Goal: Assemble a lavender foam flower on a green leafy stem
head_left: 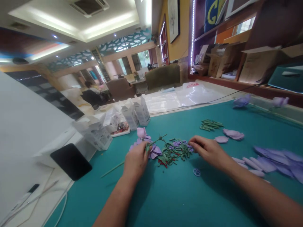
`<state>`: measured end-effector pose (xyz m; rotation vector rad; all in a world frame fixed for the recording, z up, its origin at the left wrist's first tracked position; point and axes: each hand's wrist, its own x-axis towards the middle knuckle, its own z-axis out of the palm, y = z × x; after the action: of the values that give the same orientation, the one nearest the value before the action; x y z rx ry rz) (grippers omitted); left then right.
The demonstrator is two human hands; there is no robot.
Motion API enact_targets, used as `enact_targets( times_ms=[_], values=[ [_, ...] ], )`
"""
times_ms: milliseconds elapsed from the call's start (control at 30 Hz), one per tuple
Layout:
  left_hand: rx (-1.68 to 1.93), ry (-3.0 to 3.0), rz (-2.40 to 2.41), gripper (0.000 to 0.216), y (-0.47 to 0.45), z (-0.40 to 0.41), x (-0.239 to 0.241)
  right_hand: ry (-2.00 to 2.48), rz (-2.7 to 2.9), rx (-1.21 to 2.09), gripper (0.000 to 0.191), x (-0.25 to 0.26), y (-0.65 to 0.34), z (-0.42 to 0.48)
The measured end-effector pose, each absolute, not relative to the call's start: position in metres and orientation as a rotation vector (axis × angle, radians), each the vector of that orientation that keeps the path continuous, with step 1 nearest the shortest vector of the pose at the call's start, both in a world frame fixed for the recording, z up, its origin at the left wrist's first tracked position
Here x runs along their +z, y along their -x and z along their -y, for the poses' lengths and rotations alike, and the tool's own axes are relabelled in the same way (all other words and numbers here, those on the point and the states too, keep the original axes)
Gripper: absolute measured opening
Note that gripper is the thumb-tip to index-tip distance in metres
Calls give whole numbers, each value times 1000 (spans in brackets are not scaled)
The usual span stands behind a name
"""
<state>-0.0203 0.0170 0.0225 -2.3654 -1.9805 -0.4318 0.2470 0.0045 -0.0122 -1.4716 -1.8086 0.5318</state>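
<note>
My left hand (pixel 137 159) is closed around the green stem of a purple artificial flower (pixel 144 138), whose bud and petals stick up just past my fingers. My right hand (pixel 207 149) reaches into a pile of small green and purple plastic parts (pixel 176 149) on the teal table mat (pixel 165 195); its fingertips are pinched together at the pile's right edge, and what they hold is too small to make out. One purple round piece (pixel 196 172) lies alone near my right wrist.
Loose purple petals (pixel 233 134) and a larger heap of petals (pixel 279 160) lie to the right. A bundle of green stems (pixel 210 124) sits further back. White cartons (pixel 136 115) and a black pad (pixel 70 160) stand at the left. Finished flowers (pixel 241 101) lie by the shelves.
</note>
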Motion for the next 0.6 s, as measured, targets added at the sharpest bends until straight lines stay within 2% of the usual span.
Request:
enact_targets(
  times_ms=[133, 433, 600],
  values=[
    [-425, 2346, 2008, 33, 45, -25, 21, 1445, 1819, 506, 28, -18, -247, -6],
    [-158, 2102, 2177, 51, 108, -58, -1, 1419, 1852, 522, 33, -27, -246, -6],
    [-65, 2000, 2218, 40, 120, -75, -11, 1391, 1928, 578, 33, -33, -252, -14]
  ],
)
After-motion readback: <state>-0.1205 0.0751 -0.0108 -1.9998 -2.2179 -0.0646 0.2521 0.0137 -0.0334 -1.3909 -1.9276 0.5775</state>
